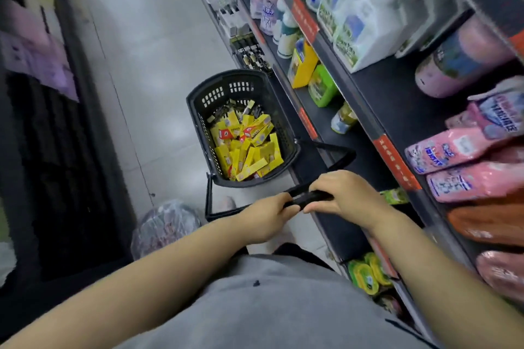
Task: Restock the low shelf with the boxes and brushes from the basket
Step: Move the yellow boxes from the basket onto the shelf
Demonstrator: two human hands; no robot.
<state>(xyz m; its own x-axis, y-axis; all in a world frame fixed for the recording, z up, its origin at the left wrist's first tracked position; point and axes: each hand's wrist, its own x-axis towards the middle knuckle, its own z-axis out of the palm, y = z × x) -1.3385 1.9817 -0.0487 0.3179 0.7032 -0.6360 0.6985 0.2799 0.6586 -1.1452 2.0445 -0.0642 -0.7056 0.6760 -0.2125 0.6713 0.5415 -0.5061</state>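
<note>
A black plastic basket (198, 110) stands on the grey floor in the aisle. It holds several yellow boxes (246, 150), and at its far end lie dark brushes (249, 108). Its long black handle (309, 197) reaches back toward me. My left hand (269, 215) and my right hand (346, 195) both grip that handle, side by side. The low shelf (249, 51) runs along the right at floor level, with packaged brushes standing on it just beyond the basket.
Shelving on the right carries detergent bottles (348, 25), pink refill pouches (459, 156) and green tubs (365, 275). A dark rack (56, 178) lines the left side. A clear bag (164, 227) lies on the floor by my left arm.
</note>
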